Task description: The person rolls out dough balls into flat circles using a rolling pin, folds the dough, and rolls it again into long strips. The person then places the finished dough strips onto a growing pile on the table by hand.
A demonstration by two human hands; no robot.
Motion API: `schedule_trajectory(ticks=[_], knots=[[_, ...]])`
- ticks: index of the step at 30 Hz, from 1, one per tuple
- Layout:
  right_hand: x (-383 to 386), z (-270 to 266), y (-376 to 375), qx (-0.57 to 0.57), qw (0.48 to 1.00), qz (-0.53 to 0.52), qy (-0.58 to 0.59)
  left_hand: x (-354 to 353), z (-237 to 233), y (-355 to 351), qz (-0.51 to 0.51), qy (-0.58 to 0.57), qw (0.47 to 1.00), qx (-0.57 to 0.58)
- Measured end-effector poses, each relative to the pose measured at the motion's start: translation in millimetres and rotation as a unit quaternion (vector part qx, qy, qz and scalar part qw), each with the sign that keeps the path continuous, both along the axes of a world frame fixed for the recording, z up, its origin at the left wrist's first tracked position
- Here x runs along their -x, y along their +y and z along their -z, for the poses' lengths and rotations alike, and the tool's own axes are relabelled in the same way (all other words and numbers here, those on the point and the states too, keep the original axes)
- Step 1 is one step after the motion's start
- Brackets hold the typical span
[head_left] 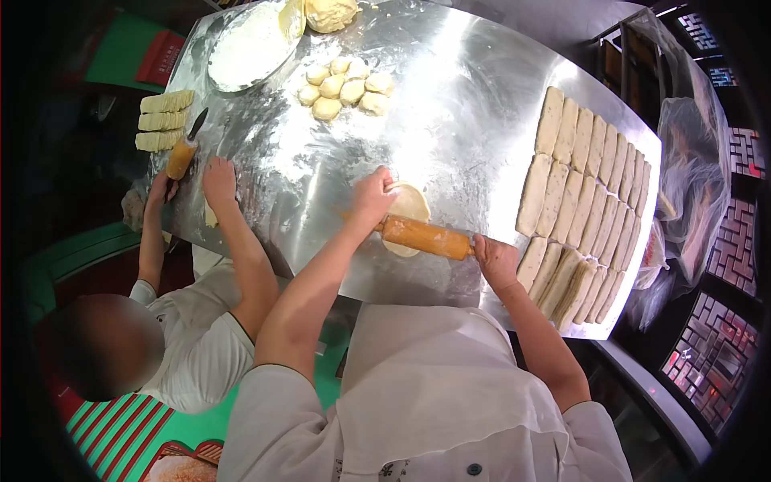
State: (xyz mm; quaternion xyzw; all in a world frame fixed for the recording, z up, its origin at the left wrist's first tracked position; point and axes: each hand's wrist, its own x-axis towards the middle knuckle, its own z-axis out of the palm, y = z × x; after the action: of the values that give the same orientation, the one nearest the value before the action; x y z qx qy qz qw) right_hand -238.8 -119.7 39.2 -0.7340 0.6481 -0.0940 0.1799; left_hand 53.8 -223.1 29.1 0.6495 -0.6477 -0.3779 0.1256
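Note:
A flattened round of dough (410, 202) lies on the steel table, partly hidden under a wooden rolling pin (427, 237). My right hand (496, 261) is wrapped round the pin's right handle. At the dough's upper left edge, the fingers of my left hand (373, 198) are curled closed and appear to pinch it. My left wrist passes over the pin's left handle. Further up the table sits a cluster of small dough pieces (351, 91), away from both hands.
Rows of long dough strips (554, 193) fill the table's right end. A flour-filled basin (250, 46) and a large dough lump (331, 14) stand at the far left. Beside me, a co-worker (213, 321) holds another rolling pin (181, 159) near stacked dough strips (161, 122).

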Motion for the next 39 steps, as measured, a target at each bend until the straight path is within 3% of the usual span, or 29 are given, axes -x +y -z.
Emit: schedule_trajectory(ticks=[3, 8, 9, 11, 12, 13, 15, 18, 20, 22, 26, 31, 33, 34, 36, 37, 39], knots=[[13.8, 2.4, 21.0, -0.046, 0.999, 0.023, -0.002, -59.7, 11.3, 7.8, -0.226, 0.115, 0.967, 0.037], [21.8, -6.6, 43.1, -0.131, 0.986, 0.098, -0.030, -171.2, 37.9, 7.4, -0.399, -0.105, 0.898, 0.153], [23.9, -5.5, 47.1, -0.131, 0.986, 0.097, -0.030, -179.8, 38.1, 7.9, -0.400, -0.105, 0.897, 0.154], [27.2, -0.8, 49.9, -0.117, 0.983, 0.137, -0.041, -194.6, 37.6, -2.1, -0.491, -0.007, 0.841, 0.225], [29.0, 1.7, 51.5, -0.115, 0.983, 0.135, -0.042, -204.6, 49.0, -9.5, -0.484, 0.102, 0.827, 0.267], [30.9, 4.7, 51.9, -0.123, 0.978, 0.161, -0.050, -193.9, 28.4, -11.4, -0.484, 0.102, 0.826, 0.270], [34.4, 6.5, 51.5, -0.131, 0.972, 0.187, -0.057, -159.7, -13.9, -17.3, -0.427, 0.298, 0.814, 0.255], [38.8, -4.8, 46.7, -0.144, 0.949, 0.242, -0.144, -100.9, -50.9, 2.2, -0.349, 0.328, 0.853, 0.207], [43.1, -10.2, 43.2, -0.121, 0.953, 0.239, -0.144, -60.9, -50.2, 28.5, -0.315, 0.212, 0.909, 0.171], [44.3, -16.5, 39.7, -0.119, 0.950, 0.247, -0.147, -11.0, -55.5, 63.1, -0.217, 0.157, 0.941, 0.205], [50.5, -10.0, 40.0, -0.111, 0.961, 0.225, -0.114, 39.0, -22.1, 129.6, 0.020, 0.149, 0.988, 0.045], [45.3, -10.7, 57.3, -0.104, 0.987, 0.104, -0.057, 31.5, -18.2, 154.0, -0.027, 0.152, 0.974, 0.168], [36.7, -1.3, 69.6, -0.133, 0.985, 0.080, -0.080, 13.1, -36.7, 145.1, -0.075, 0.028, 0.952, 0.295], [29.0, 1.9, 74.5, -0.142, 0.984, 0.074, -0.082, 6.2, -32.3, 140.2, -0.075, 0.029, 0.953, 0.293], [13.8, 16.9, 77.5, -0.156, 0.982, 0.070, -0.081, -1.3, -18.5, 125.5, -0.052, -0.101, 0.956, 0.270], [6.4, 29.6, 73.5, -0.114, 0.991, 0.053, -0.043, -0.2, -8.8, 118.2, -0.052, -0.099, 0.958, 0.264], [-0.4, 38.2, 47.0, -0.051, 0.996, 0.064, -0.024, 0.3, 13.4, 94.2, 0.034, -0.196, 0.969, 0.146]])
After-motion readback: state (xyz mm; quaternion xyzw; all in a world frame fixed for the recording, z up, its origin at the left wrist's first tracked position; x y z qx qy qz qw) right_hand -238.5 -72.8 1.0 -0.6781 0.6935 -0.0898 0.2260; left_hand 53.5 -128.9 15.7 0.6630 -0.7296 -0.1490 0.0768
